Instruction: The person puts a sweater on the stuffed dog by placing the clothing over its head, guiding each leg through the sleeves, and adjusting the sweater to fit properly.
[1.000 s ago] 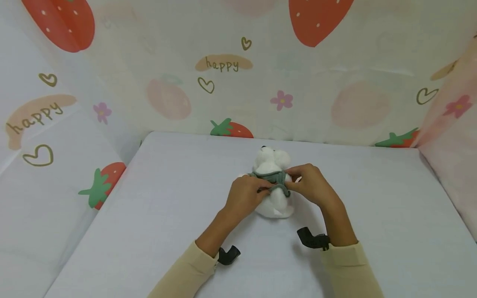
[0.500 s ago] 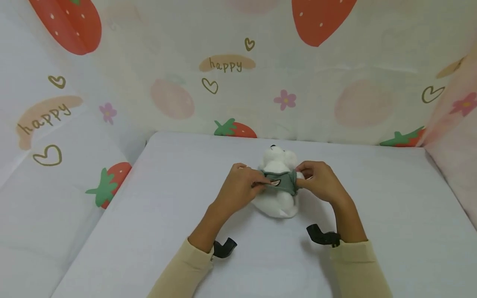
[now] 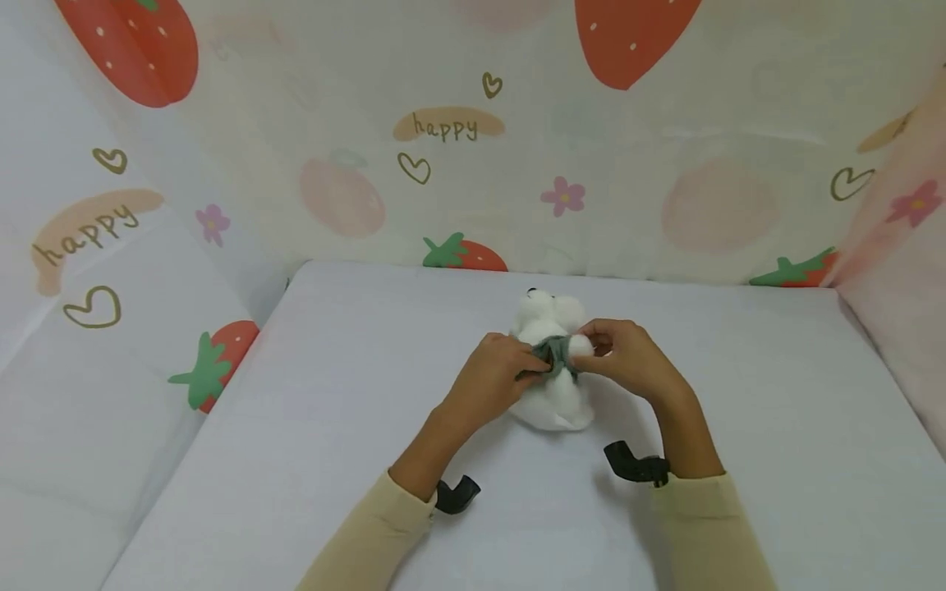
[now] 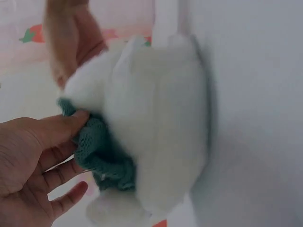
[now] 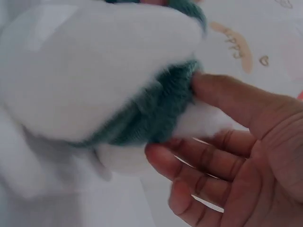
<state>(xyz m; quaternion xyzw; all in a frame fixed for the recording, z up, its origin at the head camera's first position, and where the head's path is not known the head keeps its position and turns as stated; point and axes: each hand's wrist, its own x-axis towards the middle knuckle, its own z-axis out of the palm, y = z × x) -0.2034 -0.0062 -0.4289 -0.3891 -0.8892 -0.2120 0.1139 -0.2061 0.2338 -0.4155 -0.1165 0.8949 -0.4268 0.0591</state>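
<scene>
A white plush toy (image 3: 547, 316) with a dark nose sits on the white table, wearing a green knitted sweater (image 3: 553, 350). My left hand (image 3: 489, 377) pinches the front of the sweater, which is bunched into folds; in the left wrist view its thumb presses on the knit (image 4: 97, 144). On the other side, my right hand (image 3: 634, 359) is at the toy's white arm, and in the right wrist view its thumb (image 5: 227, 92) and fingers grip the sweater's edge around that arm. The sweater's far side is hidden by the toy and left hand.
The white tabletop (image 3: 355, 460) spreads around the toy. Behind it hangs a cloth backdrop (image 3: 628, 139) printed with strawberries, hearts and flowers. Black wrist cameras, the left one (image 3: 456, 495) and the right one (image 3: 636, 464), stick out from the sleeves.
Half a second ago the sweater front was stretched flat with a patch showing; now it is bunched toward the middle. My left hand has moved right, and more of the toy's right-side arm shows.
</scene>
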